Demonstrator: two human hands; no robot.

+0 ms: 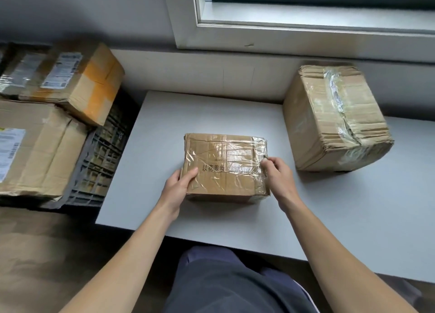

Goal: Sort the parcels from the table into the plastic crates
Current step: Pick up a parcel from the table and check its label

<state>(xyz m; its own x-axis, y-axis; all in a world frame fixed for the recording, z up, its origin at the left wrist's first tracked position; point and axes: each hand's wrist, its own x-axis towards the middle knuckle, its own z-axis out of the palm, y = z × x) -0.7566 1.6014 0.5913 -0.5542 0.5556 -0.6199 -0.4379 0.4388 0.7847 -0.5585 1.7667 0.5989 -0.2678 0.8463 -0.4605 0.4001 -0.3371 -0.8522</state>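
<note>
we grip the small parcel (226,164) on the desk (150,129) between both hands, left hand (179,183) and right hand (277,171) clamped on its short ends; the crate (98,157) lies left of our left hand.

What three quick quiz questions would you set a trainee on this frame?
1. True or false: the left hand and the right hand both hold the small parcel.
2. How many parcels stand on the table? A) one B) two C) three
3. Fill in: the grey crate stands to the person's ____.
Key: 1 true. 2 B, counting the large parcel. 3 left.
</note>
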